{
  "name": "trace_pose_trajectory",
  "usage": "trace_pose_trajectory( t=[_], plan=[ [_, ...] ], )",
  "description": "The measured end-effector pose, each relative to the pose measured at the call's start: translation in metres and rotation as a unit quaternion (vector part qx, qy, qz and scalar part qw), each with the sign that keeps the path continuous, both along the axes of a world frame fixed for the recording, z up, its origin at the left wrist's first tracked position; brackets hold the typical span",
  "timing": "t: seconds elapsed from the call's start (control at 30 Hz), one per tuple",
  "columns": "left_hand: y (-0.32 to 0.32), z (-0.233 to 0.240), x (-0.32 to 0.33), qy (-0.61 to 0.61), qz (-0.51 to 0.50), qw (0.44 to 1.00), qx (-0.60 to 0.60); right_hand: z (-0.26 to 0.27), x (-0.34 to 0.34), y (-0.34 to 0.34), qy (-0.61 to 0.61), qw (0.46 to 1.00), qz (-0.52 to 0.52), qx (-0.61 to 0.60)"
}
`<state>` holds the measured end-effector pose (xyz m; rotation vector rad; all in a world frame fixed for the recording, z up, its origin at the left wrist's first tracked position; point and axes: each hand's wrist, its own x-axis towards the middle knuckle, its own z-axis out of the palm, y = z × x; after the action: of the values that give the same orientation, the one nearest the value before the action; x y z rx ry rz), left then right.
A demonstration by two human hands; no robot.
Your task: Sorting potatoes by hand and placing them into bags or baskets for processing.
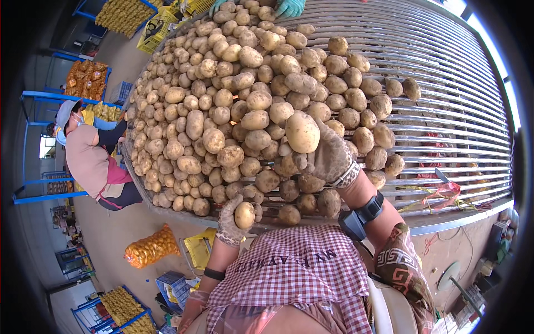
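Gloved in a leopard print, my right hand [329, 160] holds up a large pale potato [303, 132] over the heap. My left hand [228, 220], in a matching glove, has its fingers around a smaller potato [244, 215] at the near edge of the table. Many soil-marked potatoes [221, 98] are piled across the left and middle of a metal roller table [442, 100]. Between my two hands, several loose potatoes [289, 190] rest on the bars.
Teal-gloved hands [290, 7] of another person touch the heap's far side. A co-worker [98, 154] stands at the left end. A filled orange net bag [152, 246] and a yellow crate [198, 250] are on the floor. Red plastic scraps [445, 193] and a knife [441, 175] lie on the bars.
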<state>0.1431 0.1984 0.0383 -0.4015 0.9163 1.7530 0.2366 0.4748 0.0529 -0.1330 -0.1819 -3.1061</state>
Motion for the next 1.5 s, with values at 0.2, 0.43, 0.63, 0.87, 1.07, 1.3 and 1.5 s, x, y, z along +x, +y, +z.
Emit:
trace_pose_trajectory(
  t=[0.2, 0.43, 0.63, 0.87, 1.07, 1.3, 1.5],
  plan=[
    [-0.005, -0.014, 0.003, 0.041, -0.02, 0.999, -0.014, -0.001, -0.005, -0.018, -0.07, 0.997, 0.011, 0.011],
    [0.013, -0.004, 0.009, 0.109, -0.063, 0.992, -0.008, -0.006, -0.006, -0.044, -0.124, 0.924, -0.098, 0.349],
    [-0.007, -0.018, 0.0, 0.087, -0.059, 0.994, 0.033, -0.002, 0.019, -0.009, -0.204, 0.452, -0.178, 0.85],
    [-0.015, -0.02, -0.001, 0.025, -0.019, 0.998, 0.058, -0.027, 0.037, 0.048, -0.255, 0.082, -0.09, 0.959],
    [-0.008, -0.021, 0.001, 0.096, -0.049, 0.994, -0.004, -0.009, -0.02, 0.056, -0.218, 0.06, 0.01, 0.974],
    [-0.019, -0.031, 0.006, 0.093, -0.065, 0.993, -0.044, -0.014, -0.056, 0.066, -0.154, 0.011, 0.128, 0.98],
    [-0.017, -0.029, 0.008, 0.067, -0.062, 0.995, -0.025, -0.04, -0.055, 0.066, -0.214, 0.047, 0.085, 0.972]
  ],
)
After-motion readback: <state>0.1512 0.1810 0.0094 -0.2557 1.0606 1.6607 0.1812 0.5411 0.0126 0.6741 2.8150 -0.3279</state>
